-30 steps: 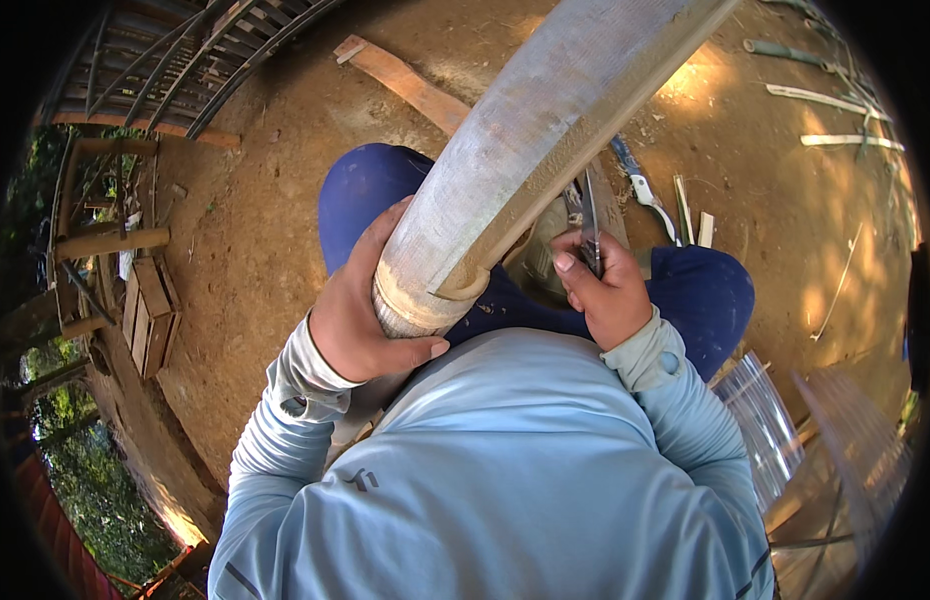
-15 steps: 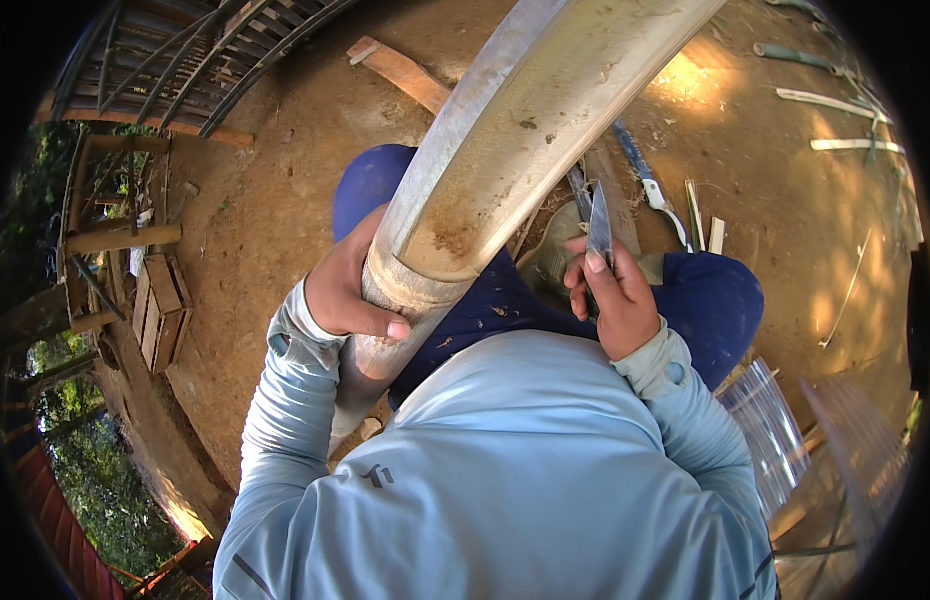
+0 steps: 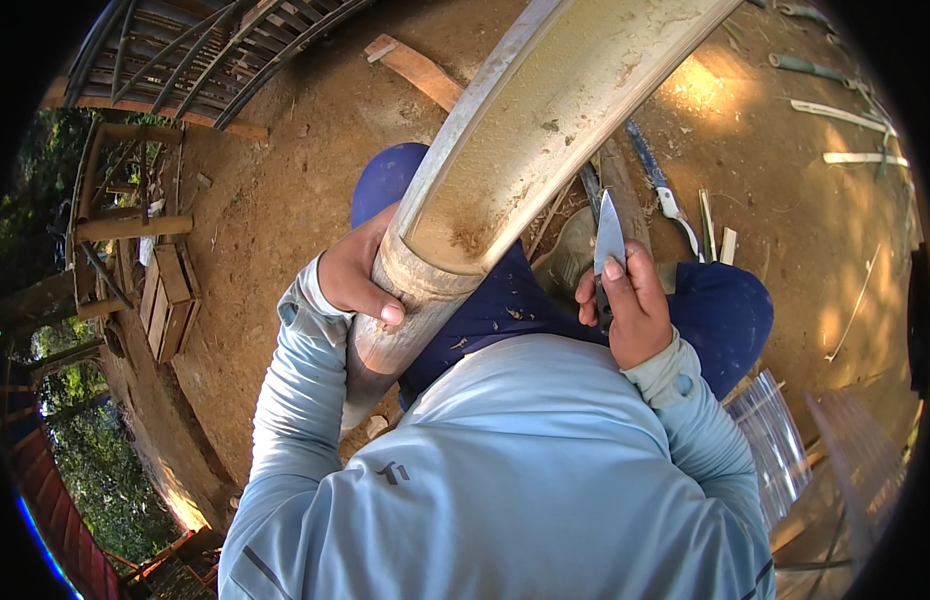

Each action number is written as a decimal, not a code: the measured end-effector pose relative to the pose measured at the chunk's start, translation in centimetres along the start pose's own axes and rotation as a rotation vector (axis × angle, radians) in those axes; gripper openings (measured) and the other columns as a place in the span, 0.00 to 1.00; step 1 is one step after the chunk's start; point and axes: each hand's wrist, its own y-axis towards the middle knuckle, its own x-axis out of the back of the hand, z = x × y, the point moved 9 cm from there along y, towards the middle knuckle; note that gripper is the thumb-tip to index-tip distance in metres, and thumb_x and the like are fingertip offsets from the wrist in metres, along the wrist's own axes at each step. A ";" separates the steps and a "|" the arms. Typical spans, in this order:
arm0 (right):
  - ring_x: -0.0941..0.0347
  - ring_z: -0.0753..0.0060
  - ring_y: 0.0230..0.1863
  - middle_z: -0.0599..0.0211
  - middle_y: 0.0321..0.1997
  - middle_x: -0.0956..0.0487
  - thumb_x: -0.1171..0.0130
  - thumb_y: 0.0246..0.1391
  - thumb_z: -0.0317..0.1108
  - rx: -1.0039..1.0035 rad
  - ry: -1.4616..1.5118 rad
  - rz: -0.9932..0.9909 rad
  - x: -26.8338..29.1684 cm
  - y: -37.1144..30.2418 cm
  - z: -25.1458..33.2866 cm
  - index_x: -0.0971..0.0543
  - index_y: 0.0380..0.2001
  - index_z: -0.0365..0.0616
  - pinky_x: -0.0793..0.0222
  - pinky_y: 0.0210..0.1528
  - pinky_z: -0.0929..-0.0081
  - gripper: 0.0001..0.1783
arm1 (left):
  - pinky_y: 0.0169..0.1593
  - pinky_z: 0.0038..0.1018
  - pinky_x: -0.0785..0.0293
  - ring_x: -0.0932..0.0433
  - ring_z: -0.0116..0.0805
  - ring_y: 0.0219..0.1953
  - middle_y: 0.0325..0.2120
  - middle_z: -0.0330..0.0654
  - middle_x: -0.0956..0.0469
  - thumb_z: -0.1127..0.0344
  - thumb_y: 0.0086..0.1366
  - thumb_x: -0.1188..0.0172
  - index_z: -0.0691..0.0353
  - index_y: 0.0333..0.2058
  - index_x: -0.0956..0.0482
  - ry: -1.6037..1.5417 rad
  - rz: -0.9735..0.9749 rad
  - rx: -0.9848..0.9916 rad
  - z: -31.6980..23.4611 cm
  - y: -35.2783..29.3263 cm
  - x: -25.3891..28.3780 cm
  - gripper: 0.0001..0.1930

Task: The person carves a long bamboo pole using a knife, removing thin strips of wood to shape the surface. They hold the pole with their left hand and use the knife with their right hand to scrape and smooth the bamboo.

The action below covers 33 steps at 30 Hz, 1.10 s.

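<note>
A thick bamboo pole (image 3: 525, 170) slants across my lap, its near end low at my left side and its far part running up past the top edge. Beyond the node ring its upper side is cut away, baring a pale trough. My left hand (image 3: 363, 272) wraps round the pole at the node, thumb on top. In my right hand (image 3: 633, 305) is a small knife (image 3: 609, 232), blade pointing up and away, thumb on the blade's base. The knife is apart from the bamboo, to its right. My fingers hide most of its dark handle.
Past my right knee lie a saw (image 3: 667, 200) with a blue sheath-like part, and short split strips (image 3: 707, 225). A flat board (image 3: 420, 72) lies beyond the pole. At left stands a wooden crate (image 3: 171, 300); clear corrugated sheet (image 3: 770, 435) is at lower right. Bamboo poles (image 3: 810, 66) lie far right.
The knife blade has turned, so its bright flat now faces up more. The whole view has shifted slightly; my left hand keeps the same hold on the bamboo.
</note>
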 end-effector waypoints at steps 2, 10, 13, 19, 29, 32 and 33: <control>0.29 0.80 0.26 0.65 0.32 0.24 0.56 0.73 0.37 0.036 -0.027 0.003 -0.1 -0.1 0.4 0.30 0.46 0.38 0.31 0.30 0.80 0.13 | 0.70 0.32 0.47 0.34 0.38 0.64 0.62 0.47 0.31 0.58 0.35 0.15 0.70 0.69 0.44 -0.021 0.005 0.006 0.1 0.0 0.0 0.64; 0.26 0.78 0.29 0.64 0.32 0.22 0.53 0.72 0.37 0.214 -0.229 0.008 -0.5 0.0 3.8 0.28 0.47 0.35 0.27 0.32 0.79 0.14 | 0.70 0.33 0.45 0.33 0.38 0.64 0.62 0.47 0.30 0.58 0.36 0.15 0.69 0.69 0.44 -0.031 0.031 0.020 0.0 0.2 -0.1 0.63; 0.25 0.77 0.28 0.64 0.31 0.22 0.52 0.72 0.38 0.347 -0.322 -0.021 -0.5 0.4 6.9 0.27 0.46 0.35 0.27 0.32 0.77 0.15 | 0.70 0.32 0.45 0.33 0.38 0.64 0.62 0.47 0.30 0.59 0.36 0.15 0.69 0.69 0.43 -0.034 0.038 0.014 0.1 0.1 -0.1 0.63; 0.33 0.83 0.24 0.71 0.26 0.26 0.52 0.73 0.40 0.442 -0.601 -0.160 -0.1 1.8 12.6 0.25 0.45 0.36 0.34 0.28 0.82 0.16 | 0.69 0.32 0.44 0.32 0.38 0.63 0.62 0.47 0.30 0.59 0.35 0.15 0.69 0.68 0.43 -0.047 0.039 0.010 -0.2 0.3 -0.4 0.62; 0.25 0.54 0.24 0.57 0.24 0.25 0.49 0.70 0.42 0.628 -0.979 -0.214 -2.7 2.3 16.2 0.24 0.41 0.41 0.32 0.27 0.63 0.14 | 0.69 0.32 0.44 0.32 0.37 0.63 0.61 0.47 0.29 0.60 0.36 0.15 0.70 0.68 0.42 -0.025 0.057 -0.016 0.0 0.3 -0.2 0.61; 0.25 0.38 0.28 0.48 0.26 0.24 0.47 0.68 0.39 0.654 -1.039 -0.069 -5.3 1.3 13.8 0.24 0.38 0.42 0.31 0.28 0.55 0.11 | 0.69 0.31 0.43 0.31 0.37 0.63 0.61 0.47 0.29 0.60 0.36 0.15 0.70 0.68 0.41 -0.017 0.056 -0.016 -0.1 0.5 -0.1 0.61; 0.25 0.38 0.28 0.48 0.26 0.24 0.47 0.68 0.39 0.650 -1.062 -0.089 -5.2 1.3 14.0 0.24 0.38 0.42 0.31 0.28 0.56 0.11 | 0.69 0.31 0.43 0.31 0.37 0.62 0.61 0.47 0.29 0.60 0.36 0.15 0.70 0.68 0.41 -0.018 0.058 -0.018 -0.1 0.6 -0.1 0.61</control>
